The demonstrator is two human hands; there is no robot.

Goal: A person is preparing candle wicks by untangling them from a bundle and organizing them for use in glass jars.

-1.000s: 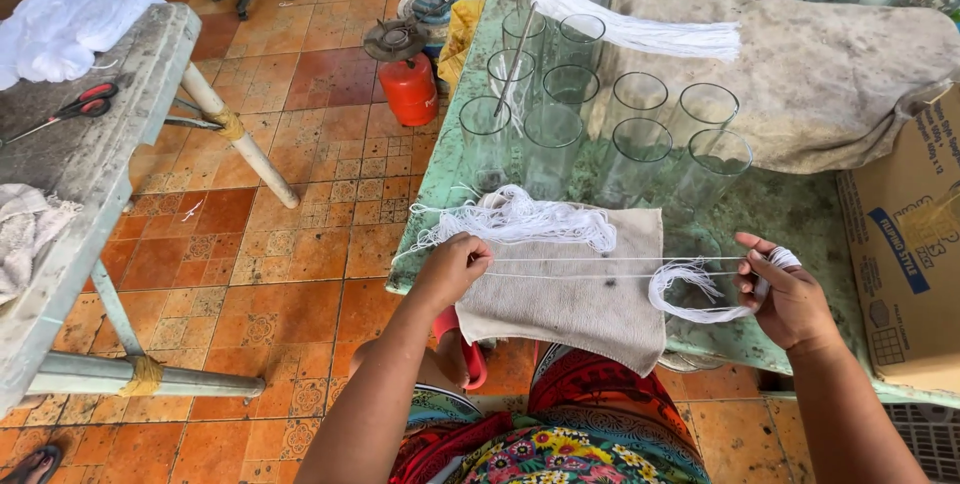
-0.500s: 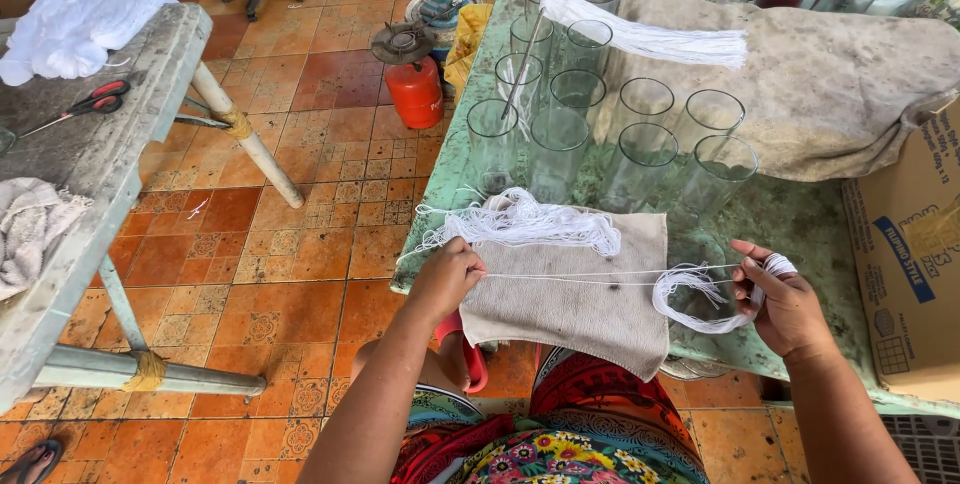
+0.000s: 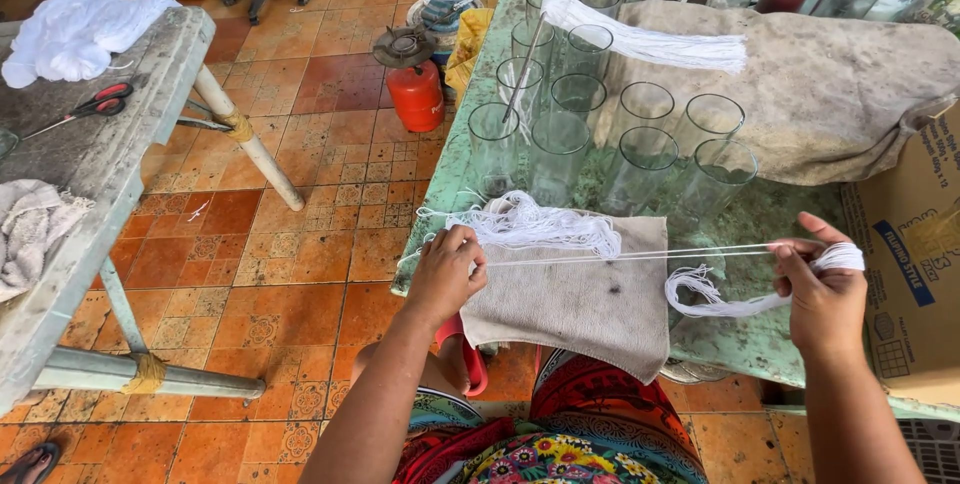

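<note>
White string (image 3: 640,254) stretched taut between both hands above the grey cloth (image 3: 580,299) on the desk (image 3: 745,344), left hand (image 3: 448,274) pinching one end closed, right hand (image 3: 825,289) closed with coils wound round its fingers, empty glasses (image 3: 600,139) beyond.

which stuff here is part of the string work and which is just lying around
In use: left hand, right hand, white string, tangled string pile, grey cloth.
Lying about: red scissors, red gas canister, cardboard box.
</note>
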